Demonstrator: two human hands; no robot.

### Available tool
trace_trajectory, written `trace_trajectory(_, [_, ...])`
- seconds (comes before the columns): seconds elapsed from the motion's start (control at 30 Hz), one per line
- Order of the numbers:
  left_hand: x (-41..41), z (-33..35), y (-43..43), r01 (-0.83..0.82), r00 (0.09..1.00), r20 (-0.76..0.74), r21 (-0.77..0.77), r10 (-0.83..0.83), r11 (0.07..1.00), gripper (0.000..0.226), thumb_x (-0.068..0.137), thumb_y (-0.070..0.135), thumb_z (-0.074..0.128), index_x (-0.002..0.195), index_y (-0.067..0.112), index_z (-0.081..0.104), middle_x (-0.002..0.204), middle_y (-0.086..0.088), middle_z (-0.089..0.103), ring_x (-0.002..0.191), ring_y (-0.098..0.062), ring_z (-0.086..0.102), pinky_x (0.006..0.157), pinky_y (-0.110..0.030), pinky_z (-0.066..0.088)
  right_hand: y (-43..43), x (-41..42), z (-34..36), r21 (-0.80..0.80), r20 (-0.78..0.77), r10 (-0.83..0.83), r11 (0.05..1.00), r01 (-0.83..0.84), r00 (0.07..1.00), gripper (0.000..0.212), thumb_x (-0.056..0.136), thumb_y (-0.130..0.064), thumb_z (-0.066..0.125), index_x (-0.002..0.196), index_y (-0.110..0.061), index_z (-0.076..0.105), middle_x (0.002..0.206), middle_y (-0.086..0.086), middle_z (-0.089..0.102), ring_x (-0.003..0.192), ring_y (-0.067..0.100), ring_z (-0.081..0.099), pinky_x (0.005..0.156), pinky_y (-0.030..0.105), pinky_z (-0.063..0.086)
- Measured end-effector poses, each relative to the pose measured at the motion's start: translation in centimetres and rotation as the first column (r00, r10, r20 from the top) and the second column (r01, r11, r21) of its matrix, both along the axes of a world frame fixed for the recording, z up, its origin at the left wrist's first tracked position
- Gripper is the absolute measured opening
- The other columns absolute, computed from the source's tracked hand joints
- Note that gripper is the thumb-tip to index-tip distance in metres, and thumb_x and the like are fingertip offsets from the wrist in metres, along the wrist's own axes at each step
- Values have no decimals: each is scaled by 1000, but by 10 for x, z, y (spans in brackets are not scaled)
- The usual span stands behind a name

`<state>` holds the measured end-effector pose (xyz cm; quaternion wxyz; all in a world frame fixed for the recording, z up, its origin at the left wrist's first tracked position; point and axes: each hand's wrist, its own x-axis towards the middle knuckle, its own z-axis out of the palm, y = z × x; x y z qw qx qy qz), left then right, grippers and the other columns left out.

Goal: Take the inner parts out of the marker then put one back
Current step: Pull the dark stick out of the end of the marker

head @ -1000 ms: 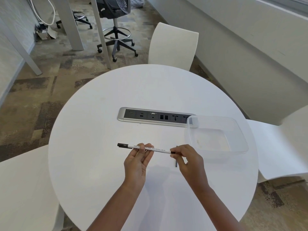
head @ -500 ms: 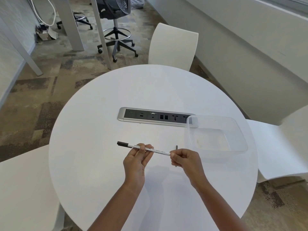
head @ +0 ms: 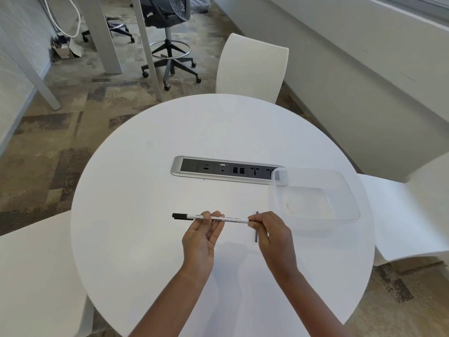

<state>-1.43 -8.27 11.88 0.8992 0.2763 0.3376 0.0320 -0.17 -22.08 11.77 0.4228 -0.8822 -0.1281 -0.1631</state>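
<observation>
A slim white marker [head: 230,219] with a black cap at its left end is held level above the round white table [head: 145,239]. My left hand [head: 202,237] pinches the marker's barrel near its middle. My right hand [head: 272,233] closes its fingertips on the marker's right end, where a short dark piece shows at the barrel's mouth. A thin dark inner rod [head: 256,235] lies on the table just behind my right hand, partly hidden by it.
A clear plastic container [head: 345,190] stands to the right of my hands. A power and data socket strip [head: 218,170] is set into the table's middle. White chairs [head: 252,66] stand around the table, and an office stool beyond.
My right hand moved in against the barrel's right end, then eased a little right. The dark rod on the table shows more. The left hand stayed put.
</observation>
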Motion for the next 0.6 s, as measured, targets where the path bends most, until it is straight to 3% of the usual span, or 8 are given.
trace_trajectory(0.07, [1,0,0,6,1000,4,34,-6,999,14,91,2,49,81,3,59,61,-3,73,60,-11,71,56,-20,58,2,-1,2,73,-110,-38,996,46,993,10,79,7,59,75,0,65,69,10,65,68,21,58,62,24,45])
trace_trajectory(0.13, [1,0,1,18,1000,16,77,-19,997,15,91,2,50,79,4,59,61,-2,73,61,-11,71,57,-20,58,3,0,3,181,-340,-52,976,120,939,19,80,6,59,69,-9,64,61,-1,60,60,15,53,58,20,42])
trace_trajectory(0.23, [-2,-2,2,36,999,23,156,-40,987,16,91,3,50,78,5,58,60,-1,72,62,-10,71,60,-19,58,-2,8,4,314,-639,66,932,181,766,31,80,6,56,58,-14,63,53,-1,55,50,12,49,51,15,46])
trace_trajectory(0.3, [-4,-4,2,33,999,15,169,-37,985,15,90,2,51,78,5,58,60,-1,72,61,-10,71,60,-19,58,-7,13,7,383,-716,162,904,188,679,28,80,7,58,59,-10,65,54,3,56,47,10,52,49,15,50])
trace_trajectory(0.37, [-6,-5,2,16,1000,9,136,-18,991,14,90,1,51,79,4,59,60,-1,72,61,-10,71,59,-19,58,-8,12,7,402,-696,184,901,165,694,25,79,4,61,62,-12,67,56,1,59,47,8,55,52,12,51])
trace_trajectory(0.43, [-5,-4,4,8,1000,10,104,-9,995,14,91,1,50,80,4,59,61,-2,73,61,-10,71,58,-20,58,-7,6,5,293,-580,96,951,98,809,24,77,2,65,69,-20,68,62,-5,63,55,2,58,57,8,48])
trace_trajectory(0.53, [-3,-3,6,18,1000,16,72,-19,997,15,91,2,48,80,3,59,62,-2,73,61,-11,71,58,-20,58,-6,-4,-1,58,-220,44,998,-32,975,17,75,4,67,84,-10,69,77,1,65,74,9,59,69,14,48])
trace_trajectory(0.6, [-3,-3,8,19,1000,13,49,-20,999,15,91,1,48,81,3,59,62,-3,73,61,-11,71,57,-21,58,-6,-7,-4,-75,-33,74,994,-76,997,12,75,3,64,84,-3,67,76,8,65,75,12,55,71,19,47])
